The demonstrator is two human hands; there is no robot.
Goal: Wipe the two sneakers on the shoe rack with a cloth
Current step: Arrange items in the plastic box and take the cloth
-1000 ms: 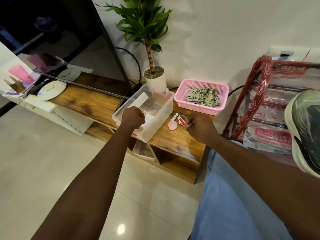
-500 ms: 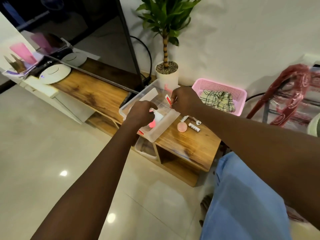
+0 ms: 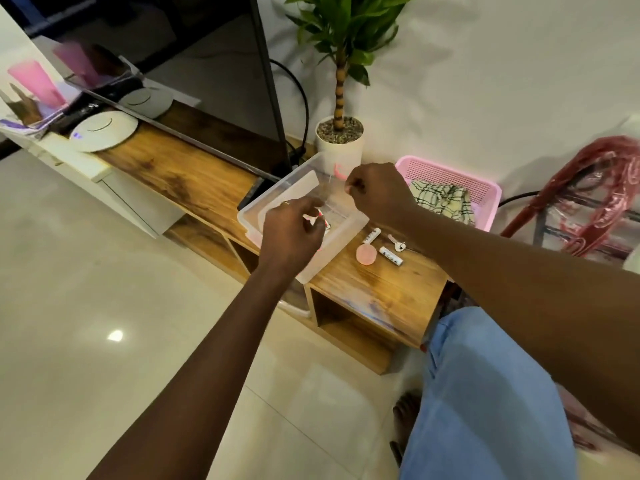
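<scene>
The checked cloth lay bunched inside the pink basket, which sat at the back right corner of the wooden tabletop, against the wall. Neither hand touched it.

The right hand hung just left of the basket, over the far side of a clear plastic bin. Its grip was curled tight into a fist, and whether anything was pinched inside could not be told. The left hand hovered over the near side of the bin with its grip loosely curled. A small red-and-white item showed at its fingertips, but whether the fingers held it or it lay in the bin was unclear.

The bin stood with its near corner at the tabletop's front edge, and a pink hooked piece showed at its far wall. Between bin and basket, on bare wood, lay two white batteries, a key and a pink round disc. A potted plant stood behind the bin at the back edge.

The shoe rack, wrapped in red-printed plastic, stood past the tabletop's right end and was cut off by the frame. A pale shape at the right border beside it was too cropped to identify.
</scene>
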